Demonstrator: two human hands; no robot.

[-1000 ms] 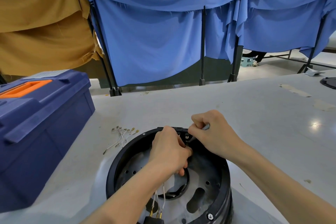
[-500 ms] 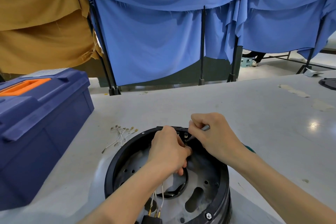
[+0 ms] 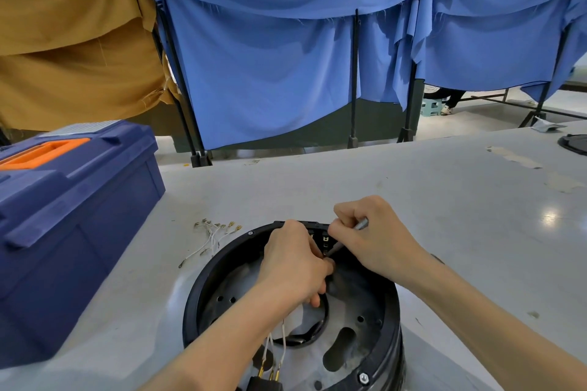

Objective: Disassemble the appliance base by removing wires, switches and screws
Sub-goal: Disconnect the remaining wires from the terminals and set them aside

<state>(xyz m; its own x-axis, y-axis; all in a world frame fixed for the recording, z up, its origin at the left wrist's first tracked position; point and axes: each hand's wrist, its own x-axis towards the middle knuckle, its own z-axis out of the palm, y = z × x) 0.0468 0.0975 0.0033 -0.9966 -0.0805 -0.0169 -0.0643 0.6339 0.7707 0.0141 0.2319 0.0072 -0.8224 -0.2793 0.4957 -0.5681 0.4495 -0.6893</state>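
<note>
In the head view, I am looking down at a grey table (image 3: 444, 200) where a round black appliance base (image 3: 198, 295) is sitting close to the body, open side up. Both hands are working at its far inner wall. The right hand (image 3: 374, 241) is gripping a thin metal tool (image 3: 360, 225) like a pen, with its tip angling down toward a small switch block (image 3: 324, 240) on the rim. The left hand (image 3: 292, 263) is curling its fingers inside the base right beside that tip. I cannot tell whether it is pinching something or only bracing, since the knuckles are hiding the fingertips. White wires with gold connectors (image 3: 273, 355) are hanging near the front edge. A bundle of loose wires (image 3: 212, 238) is lying on the table just beyond the base, near a blue toolbox (image 3: 73, 216). I am judging that a connector or switch is being freed from the far wall. Doing this well means seating the tip squarely, levering gently, pulling on the connector rather than its wire, and bracing the base against sliding.
</note>
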